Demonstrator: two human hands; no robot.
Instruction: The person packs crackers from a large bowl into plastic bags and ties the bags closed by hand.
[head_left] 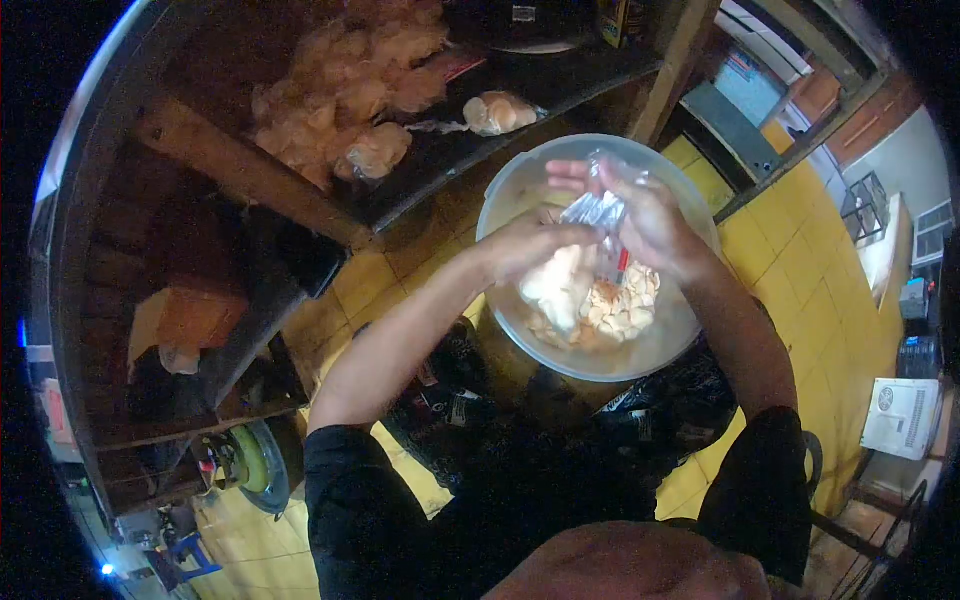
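The clear bag (pixel 600 212) was pinched in the left hand (pixel 532 245); whether the right hand (pixel 648 215), blurred beside it, gripped anything couldn't be told. Below both hands, a round tub (pixel 512 195) held pale pieces (pixel 633 306); beyond, filled bags (pixel 345 85) lay on a shelf (pixel 590 82).

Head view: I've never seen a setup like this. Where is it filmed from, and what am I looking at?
There's no machine here: a person works with two bare hands. The single picture comes from a camera worn on their head, looking forward and down, so their arms reach away from us.

The left hand holds a clear plastic bag; the right hand is at it too, but blur hides whether it grips. Both are over a round translucent tub, with pale pieces inside; I can't tell what they are.

Beyond, a dark shelf carries filled bags. Yellow floor tiles show at the right.
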